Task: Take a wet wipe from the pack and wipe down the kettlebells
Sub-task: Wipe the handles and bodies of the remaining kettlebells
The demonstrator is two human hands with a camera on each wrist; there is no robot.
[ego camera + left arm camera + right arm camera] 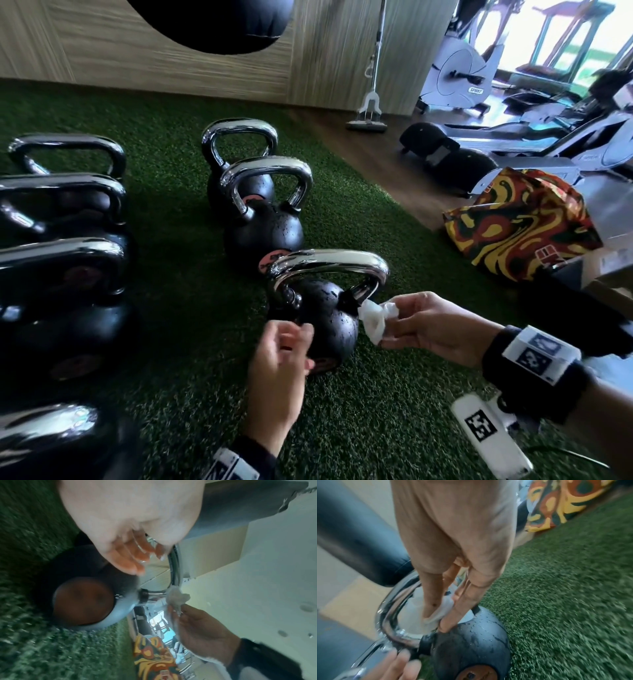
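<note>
Two hands were at the nearest kettlebell [325, 318] on the green turf [191, 301]. Right hand [421, 325], extended from the right, pinched a crumpled wet wipe [371, 317] against the base of the chrome handle [329, 263]. Left hand [277, 370] hovered beside the wet black body, fingers [294, 334] loosely curled, holding nothing.

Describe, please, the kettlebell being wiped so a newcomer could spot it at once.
On the green turf, a row of three kettlebells runs away from the wearer. It is the nearest kettlebell, the only one with a white wet wipe against its handle.
</note>
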